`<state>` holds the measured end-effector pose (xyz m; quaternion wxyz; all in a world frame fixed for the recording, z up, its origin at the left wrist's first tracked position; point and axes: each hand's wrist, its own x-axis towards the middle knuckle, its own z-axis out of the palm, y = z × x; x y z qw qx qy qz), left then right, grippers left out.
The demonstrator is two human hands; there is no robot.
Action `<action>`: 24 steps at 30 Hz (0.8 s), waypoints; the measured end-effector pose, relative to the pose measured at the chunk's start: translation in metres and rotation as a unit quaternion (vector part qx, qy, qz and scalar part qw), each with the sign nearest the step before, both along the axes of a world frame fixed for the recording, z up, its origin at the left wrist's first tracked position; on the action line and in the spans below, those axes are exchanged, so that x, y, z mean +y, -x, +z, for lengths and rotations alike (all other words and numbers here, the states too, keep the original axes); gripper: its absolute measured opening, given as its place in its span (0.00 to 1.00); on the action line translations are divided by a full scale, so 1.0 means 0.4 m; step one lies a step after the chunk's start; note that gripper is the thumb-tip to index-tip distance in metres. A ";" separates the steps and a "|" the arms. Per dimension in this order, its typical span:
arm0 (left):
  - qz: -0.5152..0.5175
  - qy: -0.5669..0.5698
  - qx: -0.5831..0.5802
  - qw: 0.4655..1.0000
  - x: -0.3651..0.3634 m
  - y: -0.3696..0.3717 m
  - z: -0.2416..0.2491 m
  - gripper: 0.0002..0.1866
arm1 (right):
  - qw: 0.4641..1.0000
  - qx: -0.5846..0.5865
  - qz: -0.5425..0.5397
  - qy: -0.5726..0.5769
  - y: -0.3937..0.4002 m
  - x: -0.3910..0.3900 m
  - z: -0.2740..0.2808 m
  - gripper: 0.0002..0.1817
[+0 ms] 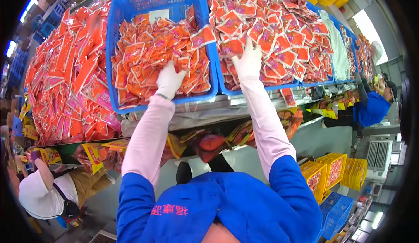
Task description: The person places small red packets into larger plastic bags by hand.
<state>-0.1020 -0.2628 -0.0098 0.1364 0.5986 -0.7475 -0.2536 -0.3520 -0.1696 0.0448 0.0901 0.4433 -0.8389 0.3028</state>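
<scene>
My left hand (pixel 170 80), in a white glove, reaches onto the orange-red sachets (pixel 144 53) in the left blue crate (pixel 114 99). Its thumb and forefinger are apart, and no sachet shows in its grip; the other fingers are partly hidden. Over the near edge of the right-hand heap of red sachets (pixel 279 37) is my right hand (pixel 248 62), gloved too. Thumb and fingers are spread there, resting against the sachets. One sachet (pixel 203 37) lies across the rim between the two crates. A white label (pixel 159 15) stands at the back of the left crate.
Long red packets (pixel 65 77) are piled left of the crates. Filled bags (pixel 209 142) hang along the near edge. A person in blue (pixel 371 110) works at right, another in white (pixel 41 195) at lower left. Yellow crates (pixel 334 168) stand at lower right.
</scene>
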 end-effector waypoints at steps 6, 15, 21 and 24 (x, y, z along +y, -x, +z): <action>-0.031 0.074 0.238 0.968 0.041 -0.095 -0.030 0.13 | 0.956 0.249 0.137 -0.076 0.084 -0.032 -0.050 0.13; -0.337 -0.001 -0.083 0.938 0.579 -0.319 0.110 0.24 | 0.730 -0.392 0.498 -0.256 -0.339 0.354 0.132 0.16; -0.424 0.037 -0.140 0.894 0.571 -0.453 0.137 0.24 | 0.633 -0.024 0.539 -0.556 -0.547 0.334 0.046 0.11; -0.426 0.145 -0.152 0.880 0.592 -0.501 0.073 0.08 | 0.639 0.017 0.533 -0.554 -0.690 0.379 -0.187 0.11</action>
